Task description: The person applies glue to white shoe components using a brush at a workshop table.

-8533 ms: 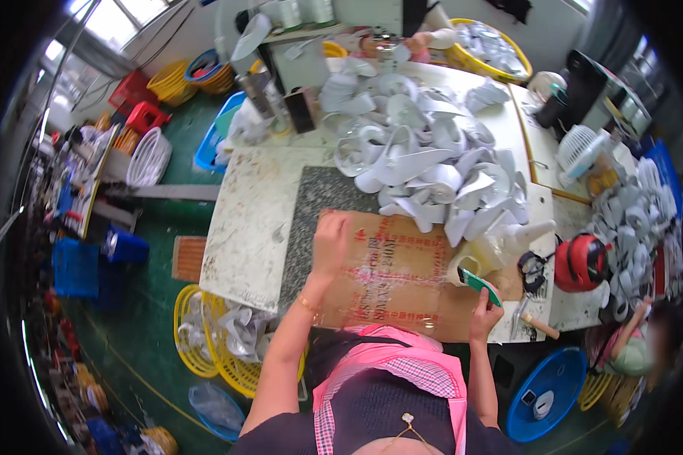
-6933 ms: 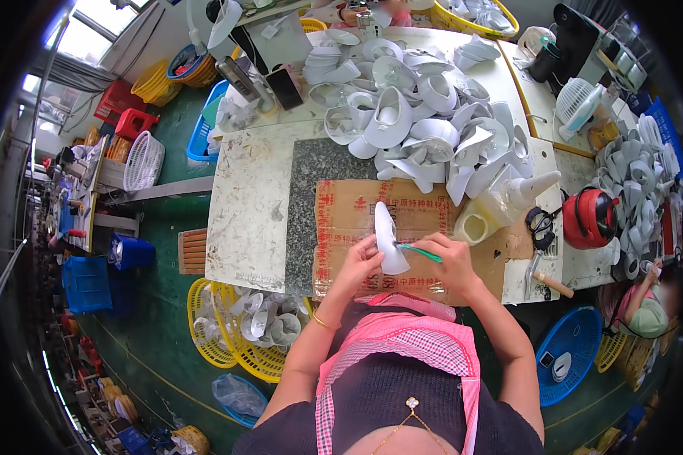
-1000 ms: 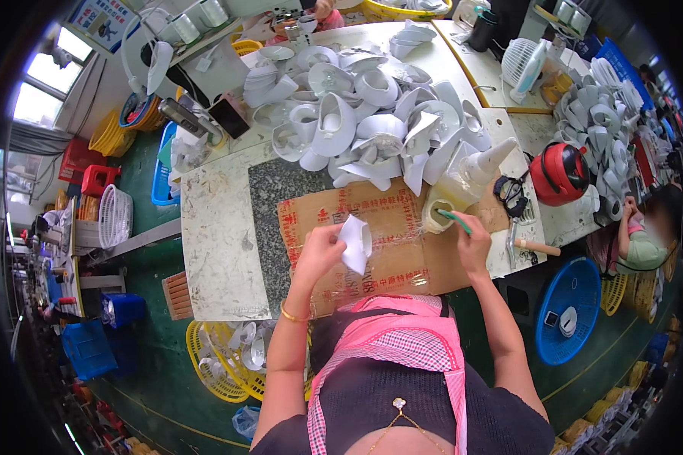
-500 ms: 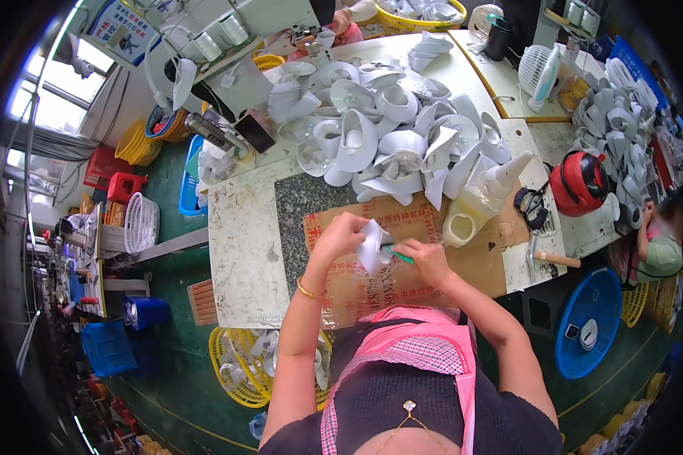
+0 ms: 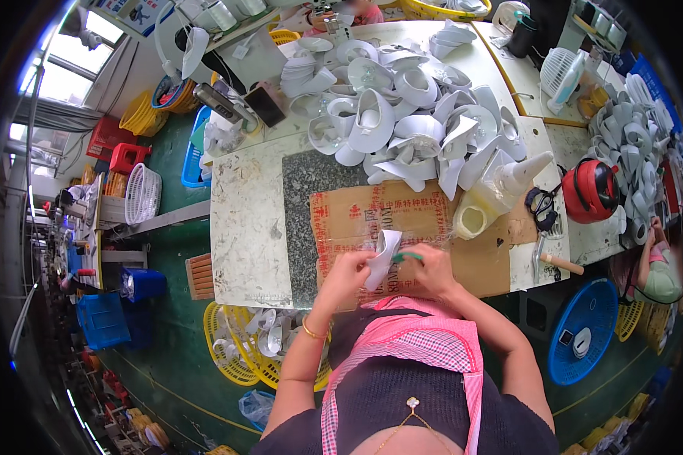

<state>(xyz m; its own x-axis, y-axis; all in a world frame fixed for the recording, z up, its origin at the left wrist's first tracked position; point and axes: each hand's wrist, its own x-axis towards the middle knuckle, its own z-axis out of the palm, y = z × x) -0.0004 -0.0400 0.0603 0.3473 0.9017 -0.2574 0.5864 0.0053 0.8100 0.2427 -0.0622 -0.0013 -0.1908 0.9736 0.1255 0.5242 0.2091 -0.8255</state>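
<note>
My left hand (image 5: 347, 276) is closed on the edge of a white shoe upper (image 5: 385, 254), holding it up over the cardboard sheet (image 5: 341, 208). Closed around a slim green-handled tool (image 5: 408, 256), my right hand (image 5: 434, 273) is just to the right of that piece. The tool's tip meets the shoe upper's side, and its working end is too small to make out. Beyond both hands, a large pile of similar white uppers (image 5: 417, 129) covers the table's far middle. A cloudy plastic bottle (image 5: 474, 216) with a cut opening lies right of the cardboard.
A dark stone slab (image 5: 300, 227) lies left of the cardboard. On the right are a hammer (image 5: 560, 264), a black strap-like item (image 5: 540, 206) and a red pot (image 5: 588, 189). Yellow baskets (image 5: 239, 364) with white pieces stand below the table. Another person (image 5: 660, 269) sits far right.
Both hands have come nearer my body with the shoe upper and the tool. The upper has turned, showing its curved hollow. My head view has shifted slightly.
</note>
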